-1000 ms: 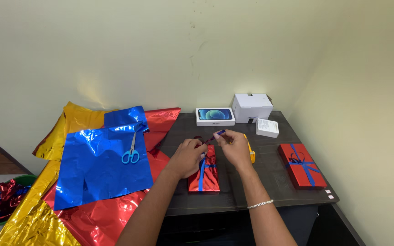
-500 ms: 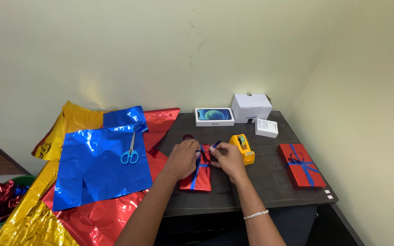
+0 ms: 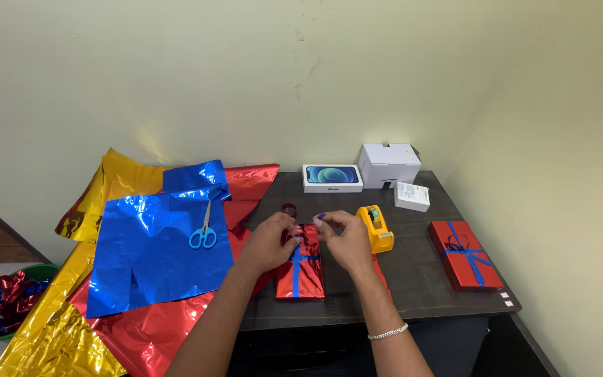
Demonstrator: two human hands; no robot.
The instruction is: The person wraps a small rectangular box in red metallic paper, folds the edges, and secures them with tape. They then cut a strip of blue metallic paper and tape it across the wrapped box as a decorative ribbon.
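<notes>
A small box wrapped in red foil (image 3: 301, 274) lies on the dark table (image 3: 413, 279) in front of me, crossed by a blue ribbon (image 3: 297, 258). My left hand (image 3: 268, 243) and my right hand (image 3: 347, 241) meet over its far end, fingers pinching the ribbon ends above the box. A bracelet sits on my right wrist.
A yellow tape dispenser (image 3: 375, 227) stands right of my hands. A wrapped red box with blue ribbon (image 3: 464, 254) lies far right. Phone box (image 3: 332, 177), white boxes (image 3: 388, 165) at the back. Blue scissors (image 3: 204, 230) rest on blue foil (image 3: 155, 251); red and gold sheets (image 3: 50, 335) hang left. Green bin (image 3: 1, 307) below.
My right hand has come down from holding the ribbon raised and now meets the left hand over the box. The tape dispenser has come into view beside them.
</notes>
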